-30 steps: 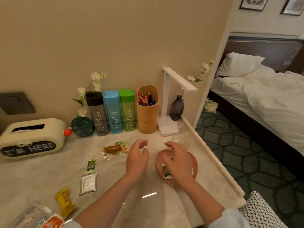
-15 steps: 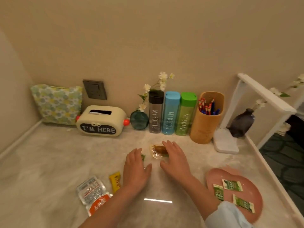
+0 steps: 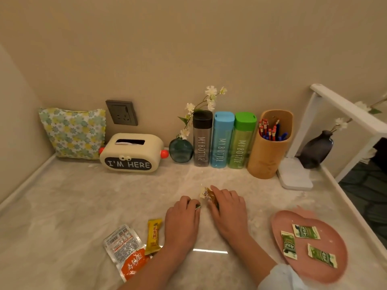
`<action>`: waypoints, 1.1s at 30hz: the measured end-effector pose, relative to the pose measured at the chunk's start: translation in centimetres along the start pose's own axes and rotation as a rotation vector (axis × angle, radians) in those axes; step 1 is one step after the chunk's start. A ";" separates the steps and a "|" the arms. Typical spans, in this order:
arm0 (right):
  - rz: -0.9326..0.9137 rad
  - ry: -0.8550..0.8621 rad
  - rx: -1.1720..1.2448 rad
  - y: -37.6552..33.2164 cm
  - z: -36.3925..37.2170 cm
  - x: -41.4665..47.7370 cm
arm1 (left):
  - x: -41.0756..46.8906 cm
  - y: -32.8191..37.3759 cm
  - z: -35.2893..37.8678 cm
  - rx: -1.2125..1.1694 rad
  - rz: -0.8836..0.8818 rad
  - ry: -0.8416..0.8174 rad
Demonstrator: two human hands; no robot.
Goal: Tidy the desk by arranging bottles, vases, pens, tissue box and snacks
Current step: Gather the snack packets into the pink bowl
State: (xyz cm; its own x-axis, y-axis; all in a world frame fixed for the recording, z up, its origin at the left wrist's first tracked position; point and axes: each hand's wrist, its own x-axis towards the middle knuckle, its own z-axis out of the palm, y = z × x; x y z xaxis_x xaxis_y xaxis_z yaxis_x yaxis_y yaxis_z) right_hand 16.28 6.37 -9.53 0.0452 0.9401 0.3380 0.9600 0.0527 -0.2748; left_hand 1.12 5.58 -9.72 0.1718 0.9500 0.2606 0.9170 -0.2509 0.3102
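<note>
- The desk point(image 3: 83, 206) spread under both hands.
- The tissue box point(image 3: 134, 151) stood far beyond the left fingers point(image 3: 189, 203), against the wall.
- The plate point(image 3: 310, 273) lay well to the right of the right fingers point(image 3: 225, 194) and held three sachets point(image 3: 306, 232).
- The pen holder point(image 3: 268, 155), with pens point(image 3: 270, 130) upright inside, stood beyond the right fingers. Three bottles point(image 3: 222, 141) stood in a row to its left, with a round vase point(image 3: 180, 150) at their far end.
- The right hand point(image 3: 229, 212) pinched a clear-wrapped snack point(image 3: 207, 194) (brown inside) between thumb and forefinger.
- The left hand point(image 3: 182, 218) curled its fingertips onto a green packet point(image 3: 198, 206), mostly hidden, just beside the right thumb.
- A white-and-orange pack point(image 3: 125, 252) and a yellow bar point(image 3: 154, 236) lay near the left wrist, behind the fingers.
</note>
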 end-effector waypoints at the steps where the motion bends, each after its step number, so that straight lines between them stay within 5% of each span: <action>1: 0.016 0.006 0.038 -0.2 -0.3 -0.1 | 0.0 0.0 -0.2 -0.018 0.016 -0.004; 10: 0.519 0.045 0.768 1.5 -6.5 -1.4 | 0.9 4.7 -1.7 -0.552 -0.152 -0.058; 15: 0.638 0.273 0.712 5.6 -12.8 -3.6 | 2.3 13.7 -1.2 -0.961 -0.101 -0.148; 18: 0.749 0.240 0.573 7.3 -13.5 -5.6 | 2.2 17.3 -0.3 -1.027 -0.042 -0.202; 27: 0.835 0.093 0.111 12.3 -13.0 -9.6 | 1.3 23.2 3.7 -0.820 0.040 -0.274; 33: 0.818 0.164 0.289 13.3 -13.0 -9.4 | 1.3 24.0 3.8 -0.768 0.028 -0.258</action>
State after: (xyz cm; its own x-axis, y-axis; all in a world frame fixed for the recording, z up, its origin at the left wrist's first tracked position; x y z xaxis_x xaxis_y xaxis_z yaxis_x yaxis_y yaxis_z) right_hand 32.23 -6.12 -4.68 0.7482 0.6613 0.0541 0.5027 -0.5119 -0.6966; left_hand 24.72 1.46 -5.43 0.3547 0.9308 0.0877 0.4236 -0.2437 0.8725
